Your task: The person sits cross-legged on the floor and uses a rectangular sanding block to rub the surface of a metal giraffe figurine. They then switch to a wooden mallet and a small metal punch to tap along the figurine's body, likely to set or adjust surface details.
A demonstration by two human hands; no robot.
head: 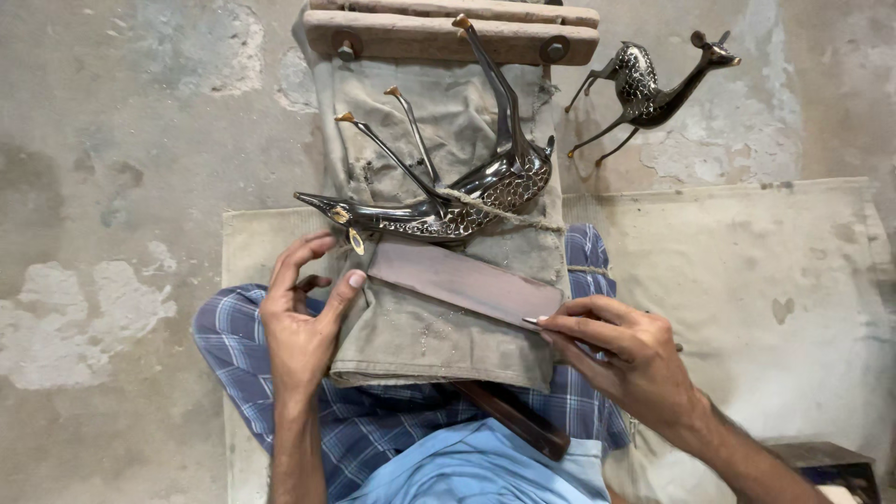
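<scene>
A dark metal deer figurine [448, 201] with gold-tipped legs lies on its side on a khaki cloth [439, 327], tied down with a cord across its body. Just below it lies a long flat reddish-grey bar [462, 280]. My left hand [303, 317] holds the bar's left end, thumb on its corner near the deer's head. My right hand [621, 350] pinches the bar's right end. The cloth covers my lap over blue checked fabric [373, 429].
A second dark deer figurine [653, 89] lies on the concrete floor at the upper right. A wooden block with bolts [448, 33] clamps the cloth at the top. A dark wooden handle [518, 420] pokes out under the cloth. A pale mat [747, 280] covers the floor.
</scene>
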